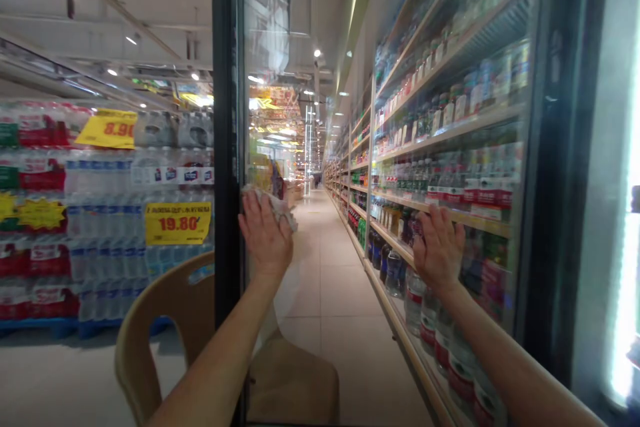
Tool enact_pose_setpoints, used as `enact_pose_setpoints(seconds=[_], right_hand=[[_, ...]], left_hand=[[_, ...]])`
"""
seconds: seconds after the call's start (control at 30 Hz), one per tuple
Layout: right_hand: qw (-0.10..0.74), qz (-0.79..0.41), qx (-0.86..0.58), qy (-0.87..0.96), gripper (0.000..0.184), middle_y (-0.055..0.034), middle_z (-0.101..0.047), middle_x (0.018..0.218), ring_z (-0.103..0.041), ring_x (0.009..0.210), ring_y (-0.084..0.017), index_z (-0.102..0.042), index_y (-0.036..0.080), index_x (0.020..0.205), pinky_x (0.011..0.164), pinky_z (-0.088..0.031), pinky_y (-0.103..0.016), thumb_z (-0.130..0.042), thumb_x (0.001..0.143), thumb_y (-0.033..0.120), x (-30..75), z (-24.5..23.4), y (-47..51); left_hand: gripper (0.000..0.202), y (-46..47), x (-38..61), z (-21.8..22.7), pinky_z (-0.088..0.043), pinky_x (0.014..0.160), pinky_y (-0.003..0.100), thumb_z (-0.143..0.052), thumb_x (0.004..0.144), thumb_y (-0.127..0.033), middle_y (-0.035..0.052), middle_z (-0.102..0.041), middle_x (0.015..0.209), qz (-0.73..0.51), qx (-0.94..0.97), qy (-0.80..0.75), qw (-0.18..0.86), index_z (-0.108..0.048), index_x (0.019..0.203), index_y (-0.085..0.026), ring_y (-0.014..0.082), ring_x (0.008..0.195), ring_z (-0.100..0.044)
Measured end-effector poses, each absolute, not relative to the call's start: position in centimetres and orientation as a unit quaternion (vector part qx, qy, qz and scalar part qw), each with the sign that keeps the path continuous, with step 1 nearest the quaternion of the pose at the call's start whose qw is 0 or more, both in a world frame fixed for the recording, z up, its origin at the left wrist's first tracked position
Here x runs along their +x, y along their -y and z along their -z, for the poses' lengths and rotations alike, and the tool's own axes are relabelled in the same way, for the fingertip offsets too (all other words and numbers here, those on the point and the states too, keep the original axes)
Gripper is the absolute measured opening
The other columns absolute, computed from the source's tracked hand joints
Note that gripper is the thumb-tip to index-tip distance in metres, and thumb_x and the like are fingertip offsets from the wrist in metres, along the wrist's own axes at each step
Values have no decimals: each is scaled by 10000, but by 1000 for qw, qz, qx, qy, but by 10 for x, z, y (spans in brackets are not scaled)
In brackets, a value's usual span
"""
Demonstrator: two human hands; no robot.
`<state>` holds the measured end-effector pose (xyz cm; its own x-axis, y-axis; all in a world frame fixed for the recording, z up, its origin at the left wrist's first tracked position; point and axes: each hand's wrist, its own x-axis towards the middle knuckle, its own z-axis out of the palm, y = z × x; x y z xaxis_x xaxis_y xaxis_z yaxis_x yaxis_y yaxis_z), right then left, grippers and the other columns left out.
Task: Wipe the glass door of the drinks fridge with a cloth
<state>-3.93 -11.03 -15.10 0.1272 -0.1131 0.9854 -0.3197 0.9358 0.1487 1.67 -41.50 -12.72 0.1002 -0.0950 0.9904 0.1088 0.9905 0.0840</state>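
Observation:
A glass door (345,320) in a black frame stands in front of me, showing the store aisle and shelves in its pane. My left hand (265,230) presses a crumpled whitish cloth (286,213) on the glass near the door's left frame edge, its fingers spread over it. Farther right, my right hand (439,247) rests with its fingers stretched out and appears to touch the pane. It holds nothing that I can see. Both forearms reach up from the bottom of the view.
At left, a tan chair (137,320) with a cut-out back stands close to the door frame (227,147). Behind it, wrapped packs of bottles (105,233) are stacked high with yellow price signs (177,223). Bright light comes from a cooler edge (625,247) at far right.

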Motion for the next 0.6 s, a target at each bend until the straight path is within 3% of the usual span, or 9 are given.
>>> enact_pose_setpoints(seconds=[0.2, 0.4, 0.6], right_hand=[[734, -67, 166, 656, 545, -119, -450, 1404, -320, 1360, -237, -346, 210, 1400, 1108, -201, -448, -440, 866, 270, -39, 151, 110], [736, -68, 153, 655, 565, -118, -436, 1415, -324, 1358, -253, -319, 222, 1414, 1105, -205, -463, -433, 863, 277, -39, 151, 112], [727, -73, 157, 665, 569, -108, -417, 1430, -313, 1363, -246, -324, 228, 1413, 1107, -196, -465, -428, 854, 262, -39, 152, 111]], left_hand=[[551, 373, 15, 150, -106, 1158, 381, -445, 865, -236, 104, -393, 1432, -121, -270, 679, 672, -316, 1394, -150, 174, 1398, -181], [620, 389, 13, 130, -137, 1139, 481, -416, 863, -220, 172, -241, 1491, 34, -51, 671, 739, -203, 1436, -114, 242, 1411, -103], [489, 316, 8, 151, -94, 1161, 406, -454, 869, -267, 109, -360, 1452, -136, -290, 689, 650, -405, 1330, -111, 208, 1402, -170]])
